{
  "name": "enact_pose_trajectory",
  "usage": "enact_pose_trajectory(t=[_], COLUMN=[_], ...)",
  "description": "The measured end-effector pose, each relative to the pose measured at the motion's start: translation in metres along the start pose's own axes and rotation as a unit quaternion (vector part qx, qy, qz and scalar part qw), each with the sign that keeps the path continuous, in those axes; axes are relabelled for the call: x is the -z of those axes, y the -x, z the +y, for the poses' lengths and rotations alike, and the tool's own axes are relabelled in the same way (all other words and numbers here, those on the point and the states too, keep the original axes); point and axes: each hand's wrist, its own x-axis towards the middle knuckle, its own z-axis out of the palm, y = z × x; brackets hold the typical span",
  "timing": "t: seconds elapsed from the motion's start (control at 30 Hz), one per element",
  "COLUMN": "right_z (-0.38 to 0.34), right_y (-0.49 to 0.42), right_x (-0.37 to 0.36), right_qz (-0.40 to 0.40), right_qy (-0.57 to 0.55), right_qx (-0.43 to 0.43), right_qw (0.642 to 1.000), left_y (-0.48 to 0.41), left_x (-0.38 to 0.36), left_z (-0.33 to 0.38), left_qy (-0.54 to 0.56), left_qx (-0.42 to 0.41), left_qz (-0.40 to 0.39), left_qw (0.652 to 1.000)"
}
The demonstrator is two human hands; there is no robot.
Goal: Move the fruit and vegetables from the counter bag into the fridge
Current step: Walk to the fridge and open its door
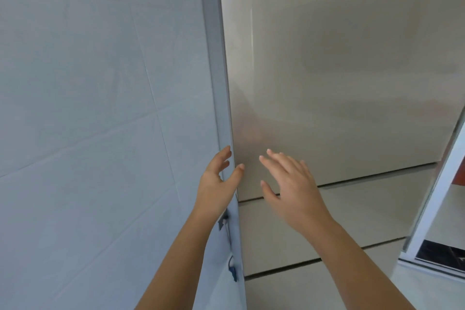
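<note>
Both hands, left hand (218, 178) and right hand (289, 184), reach spread-fingered and empty toward the smooth, rigid, likely heavy fridge door (327, 70), best gripped along its left edge.

Pale blue-grey tiled wall (88, 108), brushed silver-beige fridge (339, 83), cream floor tiles (364, 214).

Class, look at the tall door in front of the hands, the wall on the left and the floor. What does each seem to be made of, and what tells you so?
Door: probably brushed steel or a coated metal, given its satin grey sheen and soft blurred reflections.
Wall: likely glazed ceramic tile, pale, smooth and split by thin grout lines.
Floor: likely large matte tiles, light grey with dark joints.
</note>
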Motion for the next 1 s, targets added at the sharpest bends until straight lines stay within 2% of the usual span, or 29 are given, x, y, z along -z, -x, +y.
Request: enact_pose_trajectory(t=[0.3, 0.7, 1.0], right_z=[0.003, -0.007, -0.021], right_y=[-0.008, 0.007, 0.053], right_x=[-0.003, 0.016, 0.048], right_qz=[-0.010, -0.007, 0.015], right_qy=[0.011, 0.041, 0.080], right_qx=[-0.018, -0.026, -0.061], right_qw=[1.000, 0.999, 0.995], left_y=[-0.030, -0.017, 0.043], left_x=[-0.006, -0.010, -0.003], left_z=[-0.003, -0.006, 0.006], left_qy=[0.115, 0.135, 0.122], left_qx=[0.020, 0.017, -0.055], left_qz=[-0.004, 0.007, -0.078], left_qw=[0.993, 0.991, 0.988])
